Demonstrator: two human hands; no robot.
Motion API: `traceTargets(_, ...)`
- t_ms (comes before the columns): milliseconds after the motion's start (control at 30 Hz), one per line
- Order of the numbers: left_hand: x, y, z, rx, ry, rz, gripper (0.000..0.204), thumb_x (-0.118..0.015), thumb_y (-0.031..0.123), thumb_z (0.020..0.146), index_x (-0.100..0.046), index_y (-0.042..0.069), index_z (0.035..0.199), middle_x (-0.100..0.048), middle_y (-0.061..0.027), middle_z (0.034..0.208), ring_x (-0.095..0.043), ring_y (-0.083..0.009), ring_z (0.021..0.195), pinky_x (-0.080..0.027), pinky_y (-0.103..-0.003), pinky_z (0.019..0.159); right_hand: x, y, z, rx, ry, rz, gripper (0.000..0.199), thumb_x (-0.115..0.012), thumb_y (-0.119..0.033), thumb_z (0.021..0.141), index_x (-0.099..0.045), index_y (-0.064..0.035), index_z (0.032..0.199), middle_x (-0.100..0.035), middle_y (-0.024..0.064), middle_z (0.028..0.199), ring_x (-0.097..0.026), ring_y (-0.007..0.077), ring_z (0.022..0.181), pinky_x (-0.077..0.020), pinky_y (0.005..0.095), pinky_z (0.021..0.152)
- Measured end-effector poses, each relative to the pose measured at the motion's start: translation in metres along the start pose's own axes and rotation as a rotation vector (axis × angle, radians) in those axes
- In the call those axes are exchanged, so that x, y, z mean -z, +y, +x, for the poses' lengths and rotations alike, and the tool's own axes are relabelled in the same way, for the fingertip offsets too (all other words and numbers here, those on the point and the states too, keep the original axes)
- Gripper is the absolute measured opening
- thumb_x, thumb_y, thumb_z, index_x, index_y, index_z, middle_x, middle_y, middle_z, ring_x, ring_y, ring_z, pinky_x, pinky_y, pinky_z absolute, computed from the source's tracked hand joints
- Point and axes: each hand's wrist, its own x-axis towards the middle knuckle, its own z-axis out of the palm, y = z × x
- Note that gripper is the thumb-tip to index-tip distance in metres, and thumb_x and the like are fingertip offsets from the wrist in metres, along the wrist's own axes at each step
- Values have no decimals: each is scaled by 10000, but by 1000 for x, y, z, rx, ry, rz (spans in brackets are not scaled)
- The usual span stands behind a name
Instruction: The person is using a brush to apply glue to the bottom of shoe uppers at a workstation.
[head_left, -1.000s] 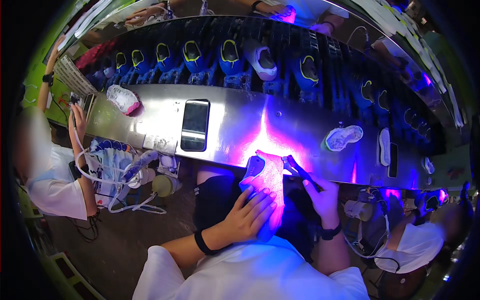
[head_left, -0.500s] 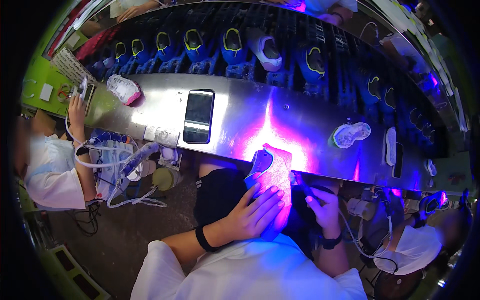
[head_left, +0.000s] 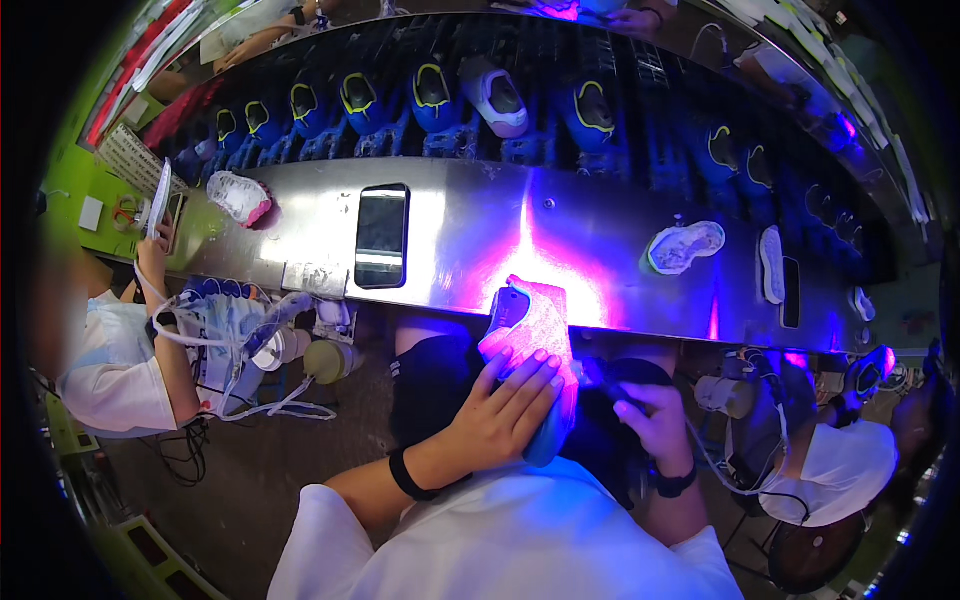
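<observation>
One shoe [head_left: 530, 340], lit pink-violet, lies under the left hand [head_left: 500, 415], its long axis running from the person's lap up to the edge of the steel bench [head_left: 600, 215]. Left hand: fingers spread flat over the shoe, pressing it. Right hand [head_left: 655, 420]: just right of the shoe, curled around a dark object; grip unclear. Beyond: a phone [head_left: 381, 236], loose soles [head_left: 683, 247], a row of blue shoes [head_left: 432, 97].

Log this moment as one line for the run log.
left hand: flat on shoe | right hand: closed on dark tool, type unclear | shoe: at steel bench edge, lit violet | phone: on bench
</observation>
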Motion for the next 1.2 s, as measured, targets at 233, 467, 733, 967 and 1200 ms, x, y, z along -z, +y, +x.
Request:
traceTargets(233, 2, 16, 28, 45, -20, -18, 601, -619, 189, 844, -544, -49, 1391, -565, -237, 1433, -532, -369, 1378, -300, -607, 1176, 11, -1, -23, 72, -3, 86, 290, -734, -100, 919, -735, 30, 1178, -732, 45, 907, -634, 93, 799, -516, 266, 743)
traceTargets(467, 7, 25, 48, 122, -48, 17, 687, -732, 237, 781, -554, -79, 1364, -569, -251, 1416, -549, -360, 1352, -292, -605, 1173, 9, -3, -29, 67, 32, 217, 301, -715, -89, 923, -729, 37, 1196, -695, 18, 827, -616, 84, 739, -505, 259, 691)
traceTargets(733, 5, 37, 74, 122, -84, 104, 754, -764, 243, 735, -534, -91, 1371, -580, -242, 1388, -558, -352, 1336, -294, -594, 1174, 19, 11, -40, 65, 63, 262, 327, -715, -133, 933, -722, 45, 1207, -686, 27, 830, -610, 90, 735, -496, 250, 684)
traceTargets(967, -6, 35, 98, 186, 66, 105, 724, -793, 293, 736, -562, -81, 1311, -624, -227, 1311, -626, -343, 1237, -325, -585, 1160, 8, 0, -51, 54, 101, 402, 262, -694, -206, 937, -730, 47, 996, -627, 7, 724, -514, 62, 592, -392, 234, 547)
traceTargets(1200, -7, 28, 128, 228, 111, 110, 779, -836, 381, 689, -596, -76, 1273, -676, -224, 1256, -667, -321, 1199, -343, -562, 1154, 13, -7, -49, 196, 324, 76, 282, -767, -103, 899, -731, 41, 1139, -617, 16, 766, -548, 90, 686, -453, 250, 655)
